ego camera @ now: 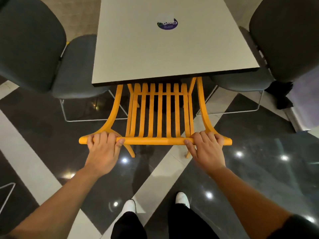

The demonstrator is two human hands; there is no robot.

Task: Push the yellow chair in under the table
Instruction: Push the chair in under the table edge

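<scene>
The yellow chair (159, 114) has a slatted back and curved side rails. Its seat is hidden beneath the near edge of the white square table (155, 54), and only the backrest and rear legs show. My left hand (103, 147) grips the left end of the chair's top rail, fingers curled over it. My right hand (206, 145) grips the right end of the same rail in the same way. Both arms reach forward from the bottom of the view.
A dark grey chair (34, 49) on a white wire frame stands at the table's left side, another dark grey chair (284, 37) at its right. A round purple sticker (167, 25) lies on the tabletop. The glossy floor (259, 161) is striped dark and light. My white shoes (182, 198) stand behind the chair.
</scene>
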